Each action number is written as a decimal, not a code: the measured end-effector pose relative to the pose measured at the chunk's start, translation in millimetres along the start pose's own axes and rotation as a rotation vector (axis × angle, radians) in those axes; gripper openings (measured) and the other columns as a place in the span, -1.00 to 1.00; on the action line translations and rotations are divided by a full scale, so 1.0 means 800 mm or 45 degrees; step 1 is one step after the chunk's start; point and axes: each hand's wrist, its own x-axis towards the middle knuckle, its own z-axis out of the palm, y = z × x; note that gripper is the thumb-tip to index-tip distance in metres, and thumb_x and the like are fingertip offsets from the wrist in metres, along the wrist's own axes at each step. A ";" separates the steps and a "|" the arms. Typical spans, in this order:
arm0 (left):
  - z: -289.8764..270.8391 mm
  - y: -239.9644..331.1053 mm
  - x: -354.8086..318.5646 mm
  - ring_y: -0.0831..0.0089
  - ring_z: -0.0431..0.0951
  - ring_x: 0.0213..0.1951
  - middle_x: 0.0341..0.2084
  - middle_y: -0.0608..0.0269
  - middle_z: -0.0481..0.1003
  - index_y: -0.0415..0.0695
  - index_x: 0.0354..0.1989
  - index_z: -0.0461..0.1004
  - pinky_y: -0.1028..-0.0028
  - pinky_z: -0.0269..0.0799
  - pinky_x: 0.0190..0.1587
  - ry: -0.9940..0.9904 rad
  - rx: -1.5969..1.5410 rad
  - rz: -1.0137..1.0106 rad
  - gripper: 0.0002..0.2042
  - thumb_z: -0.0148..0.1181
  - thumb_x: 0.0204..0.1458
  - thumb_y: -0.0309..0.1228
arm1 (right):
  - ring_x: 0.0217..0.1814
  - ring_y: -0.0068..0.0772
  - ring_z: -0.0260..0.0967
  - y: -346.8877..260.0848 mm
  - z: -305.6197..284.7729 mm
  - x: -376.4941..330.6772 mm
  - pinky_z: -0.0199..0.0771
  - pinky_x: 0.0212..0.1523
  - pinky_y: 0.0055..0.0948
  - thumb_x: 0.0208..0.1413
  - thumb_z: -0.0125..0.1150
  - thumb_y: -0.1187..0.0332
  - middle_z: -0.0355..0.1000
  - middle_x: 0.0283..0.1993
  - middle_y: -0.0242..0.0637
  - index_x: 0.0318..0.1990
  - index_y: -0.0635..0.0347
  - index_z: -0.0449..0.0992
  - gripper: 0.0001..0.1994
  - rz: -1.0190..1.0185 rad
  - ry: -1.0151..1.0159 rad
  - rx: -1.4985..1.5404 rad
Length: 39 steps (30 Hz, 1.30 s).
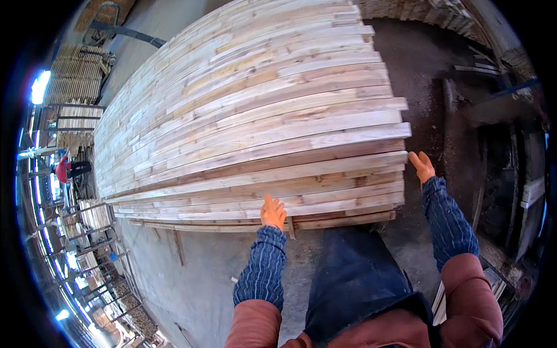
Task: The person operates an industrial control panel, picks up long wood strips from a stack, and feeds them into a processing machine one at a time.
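A broad stack of long, pale wooden boards (255, 104) lies before me, its right ends uneven. My left hand (272, 213), in an orange glove, is at the near side of the stack, fingers apart and stretched toward the boards. Whether it presses on them I cannot tell. At the right, my right hand (422, 166), gloved the same way, is beside the end of a near board (348, 165). Its fingers are extended and slightly apart, very close to that end or touching it. Neither hand is wrapped around anything.
Thin wooden supports (177, 248) show below the stack's near edge, above the grey concrete floor (214, 284). Dark machinery or framing (505, 156) stands at the right. More stacked timber (75, 72) is at the far left, and a person in red (62, 169) is further off.
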 end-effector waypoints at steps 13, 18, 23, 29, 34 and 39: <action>0.018 0.111 0.117 0.27 0.40 0.01 0.03 0.22 0.39 0.06 0.29 0.33 0.25 0.40 0.08 0.533 -0.347 -0.180 -0.10 0.18 -0.07 0.49 | 0.45 -0.15 0.24 -0.038 0.094 0.031 0.33 0.33 -0.01 0.19 0.33 0.32 0.24 0.47 -0.20 0.44 -0.01 0.29 -0.35 0.528 0.183 0.066; 0.036 0.126 0.072 0.22 0.41 0.18 0.20 0.27 0.41 0.08 0.29 0.36 0.18 0.41 0.12 0.247 -0.623 -0.164 -0.14 0.18 -0.05 0.47 | 0.35 -0.22 0.33 0.000 0.033 0.004 0.30 0.31 -0.12 0.19 0.29 0.23 0.43 0.29 -0.17 0.26 0.09 0.48 -0.52 0.118 -0.148 -0.026; 0.001 0.098 0.044 0.24 0.51 0.11 0.08 0.27 0.53 0.06 0.21 0.43 0.14 0.48 0.12 0.109 -0.748 -0.104 -0.33 0.22 0.09 0.29 | 0.20 -0.24 0.48 -0.013 -0.011 0.020 0.43 0.25 -0.26 0.19 0.30 0.12 0.57 0.10 -0.10 0.08 0.19 0.59 -0.59 -0.374 -0.752 -1.459; 0.003 -0.041 -0.056 0.24 0.49 0.15 0.09 0.17 0.51 -0.08 0.17 0.43 0.17 0.44 0.23 -0.385 -0.808 -0.177 -0.57 0.13 0.24 -0.09 | 0.45 -0.13 0.24 -0.159 0.287 -0.122 0.16 0.47 -0.23 0.23 0.31 -0.02 0.33 0.38 -0.03 0.44 0.23 0.23 -0.24 -0.091 -1.691 -0.776; 0.070 -0.061 -0.185 0.23 0.44 0.22 0.14 0.09 0.46 -0.17 0.18 0.40 0.24 0.34 0.34 -1.152 1.242 0.602 -0.66 0.14 0.24 -0.45 | 0.56 0.03 0.08 -0.201 0.479 -0.300 0.04 0.51 -0.20 -0.08 0.42 -0.29 0.14 0.51 0.13 0.55 0.12 -0.01 0.14 -0.341 -1.998 -1.094; 0.026 -0.002 -0.218 0.34 0.58 0.12 0.11 0.12 0.55 -0.23 0.15 0.49 0.35 0.52 0.11 -1.229 0.862 0.243 -0.56 0.30 0.20 -0.20 | 0.52 0.02 0.14 -0.141 0.324 -0.266 0.11 0.49 -0.22 -0.26 0.59 -0.14 0.18 0.49 0.05 0.49 0.11 0.16 0.13 -0.227 -1.767 -1.031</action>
